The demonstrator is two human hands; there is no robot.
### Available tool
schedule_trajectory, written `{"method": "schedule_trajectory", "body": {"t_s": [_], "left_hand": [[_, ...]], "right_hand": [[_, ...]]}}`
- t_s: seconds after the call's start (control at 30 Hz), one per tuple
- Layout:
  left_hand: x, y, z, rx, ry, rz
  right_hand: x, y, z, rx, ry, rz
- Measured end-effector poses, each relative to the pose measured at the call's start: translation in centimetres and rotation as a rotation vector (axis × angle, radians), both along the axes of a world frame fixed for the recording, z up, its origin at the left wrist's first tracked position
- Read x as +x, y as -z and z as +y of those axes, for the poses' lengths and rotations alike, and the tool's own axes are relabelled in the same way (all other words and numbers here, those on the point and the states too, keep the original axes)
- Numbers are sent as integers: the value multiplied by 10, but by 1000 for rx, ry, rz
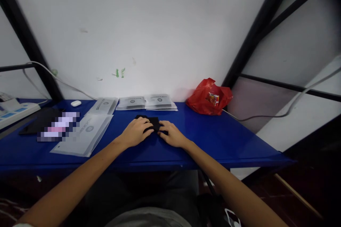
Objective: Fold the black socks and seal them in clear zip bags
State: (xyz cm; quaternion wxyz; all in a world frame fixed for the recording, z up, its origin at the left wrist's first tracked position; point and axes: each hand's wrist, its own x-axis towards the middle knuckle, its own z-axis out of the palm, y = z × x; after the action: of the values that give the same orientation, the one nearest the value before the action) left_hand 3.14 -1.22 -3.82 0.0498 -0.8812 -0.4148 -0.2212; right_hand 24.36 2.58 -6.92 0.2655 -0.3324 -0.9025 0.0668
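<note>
A small piece of folded black cloth (153, 122) lies on the blue table in front of me. My left hand (136, 132) rests over its left side, palm down, with the fingers apart and the thumb stretched toward the middle. On the right edge of the cloth are the fingertips of my right hand (172, 134), slightly bent and spread. Both hands partly cover the cloth, so its full outline is hidden. Neither hand lifts it off the table.
Translucent printed zip bags (85, 133) lie at the left, with more flat bags (159, 102) along the wall. Nearby are a phone (59, 127), a white earbud case (76, 103) and a power strip (20, 114). A red plastic bag (206, 99) stands at the back right.
</note>
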Motion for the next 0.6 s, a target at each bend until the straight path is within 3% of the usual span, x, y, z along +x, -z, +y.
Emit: {"method": "schedule_trajectory", "body": {"t_s": [0.17,0.27,0.4,0.6], "left_hand": [[-8,-7,-3,-82,-80,-55],[-18,-7,1,-126,-184,-123],[-31,6,6,-284,-233,-74],[-40,23,6,-407,-258,-92]], "right_hand": [[4,-4,1,30,208,203],[-3,-9,-5,50,140,214],[-19,-12,-16,-26,9,6],[-25,-8,-20,-86,22,-138]]}}
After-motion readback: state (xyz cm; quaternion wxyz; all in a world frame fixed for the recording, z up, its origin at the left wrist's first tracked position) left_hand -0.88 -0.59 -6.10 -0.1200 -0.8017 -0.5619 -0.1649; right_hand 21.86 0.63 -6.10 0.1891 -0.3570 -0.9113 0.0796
